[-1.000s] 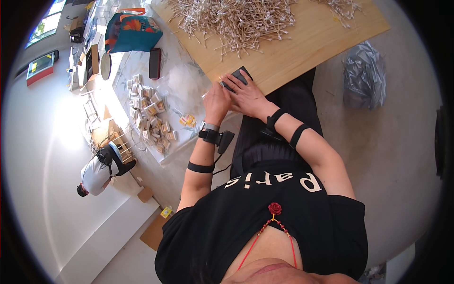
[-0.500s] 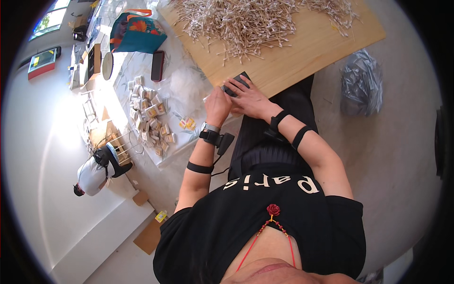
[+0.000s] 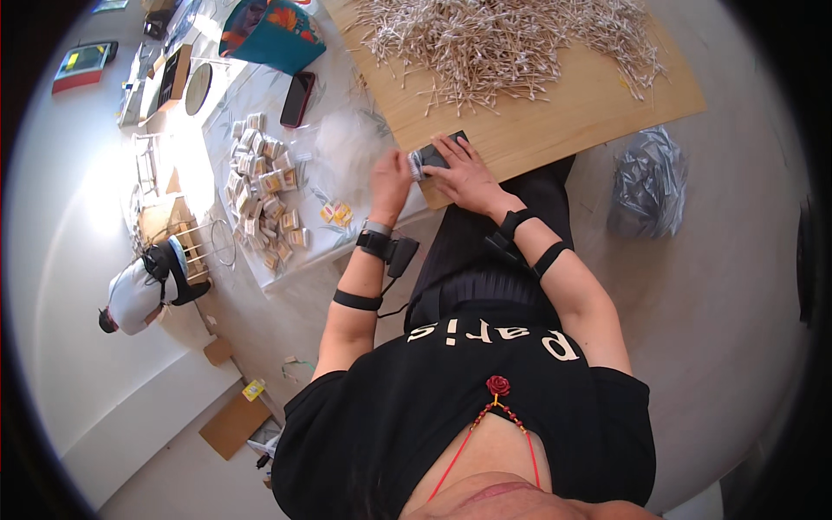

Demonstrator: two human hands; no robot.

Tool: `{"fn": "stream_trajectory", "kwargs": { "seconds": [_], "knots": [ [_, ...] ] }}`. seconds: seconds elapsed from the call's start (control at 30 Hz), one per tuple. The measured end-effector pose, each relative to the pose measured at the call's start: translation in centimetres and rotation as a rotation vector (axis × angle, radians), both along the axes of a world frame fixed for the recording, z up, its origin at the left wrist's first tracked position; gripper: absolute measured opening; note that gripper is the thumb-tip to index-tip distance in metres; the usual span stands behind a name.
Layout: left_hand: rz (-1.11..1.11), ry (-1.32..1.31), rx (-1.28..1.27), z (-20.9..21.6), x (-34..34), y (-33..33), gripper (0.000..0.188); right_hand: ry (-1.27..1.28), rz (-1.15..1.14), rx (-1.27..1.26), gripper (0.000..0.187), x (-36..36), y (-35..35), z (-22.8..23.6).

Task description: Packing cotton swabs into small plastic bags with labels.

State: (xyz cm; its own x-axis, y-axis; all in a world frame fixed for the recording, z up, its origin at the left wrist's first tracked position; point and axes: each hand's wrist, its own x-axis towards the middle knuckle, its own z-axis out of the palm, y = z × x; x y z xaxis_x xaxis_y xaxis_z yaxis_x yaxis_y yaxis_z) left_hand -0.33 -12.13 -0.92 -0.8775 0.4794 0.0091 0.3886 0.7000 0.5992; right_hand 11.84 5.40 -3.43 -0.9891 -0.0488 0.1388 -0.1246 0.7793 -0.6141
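Observation:
My right hand (image 3: 471, 184) lies over a small dark box-like block (image 3: 436, 153) at the near left corner of the wooden board, fingers bent over it. Out of the block's left end pokes a white-tipped bundle (image 3: 415, 165), which looks like cotton swabs. My left hand (image 3: 391, 182) is closed just left of that end, with a small gap between; what its fingers pinch, if anything, is hidden. A large heap of loose cotton swabs (image 3: 485, 52) covers the far part of the wooden board (image 3: 529, 134).
On the white-covered table (image 3: 338, 247) at left lie many small packs (image 3: 260, 186), yellow labels (image 3: 336, 213), clear plastic bags (image 3: 347, 147), a phone (image 3: 297, 99) and a teal bag (image 3: 282, 39). A grey plastic-wrapped bundle (image 3: 648, 184) stands right. Another person (image 3: 143, 295) sits far left.
My left hand has drawn slightly away from the block, baring the white-tipped end. My right hand stays on the block. The whole view has shifted a little.

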Motion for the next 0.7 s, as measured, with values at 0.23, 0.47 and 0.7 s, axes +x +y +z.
{"fn": "stream_trajectory", "kwargs": {
  "seconds": [0.23, 0.47, 0.7],
  "knots": [
    [0.402, -0.21, 0.337, -3.3, -0.5, -5.9, 0.038, 0.013, -0.297, -0.19, 0.02, -2.4, -3.5, -0.7],
    [0.284, -0.615, 0.577, -4.2, 1.3, -3.6, 0.043, -0.065, -0.525, -0.073, 0.024, -3.8, -5.8, -0.7],
    [0.283, -0.402, 0.499, -5.9, 1.0, -2.9, 0.037, 0.042, -0.553, -0.032, 0.019, -4.0, -6.7, -1.1]
  ]
}}
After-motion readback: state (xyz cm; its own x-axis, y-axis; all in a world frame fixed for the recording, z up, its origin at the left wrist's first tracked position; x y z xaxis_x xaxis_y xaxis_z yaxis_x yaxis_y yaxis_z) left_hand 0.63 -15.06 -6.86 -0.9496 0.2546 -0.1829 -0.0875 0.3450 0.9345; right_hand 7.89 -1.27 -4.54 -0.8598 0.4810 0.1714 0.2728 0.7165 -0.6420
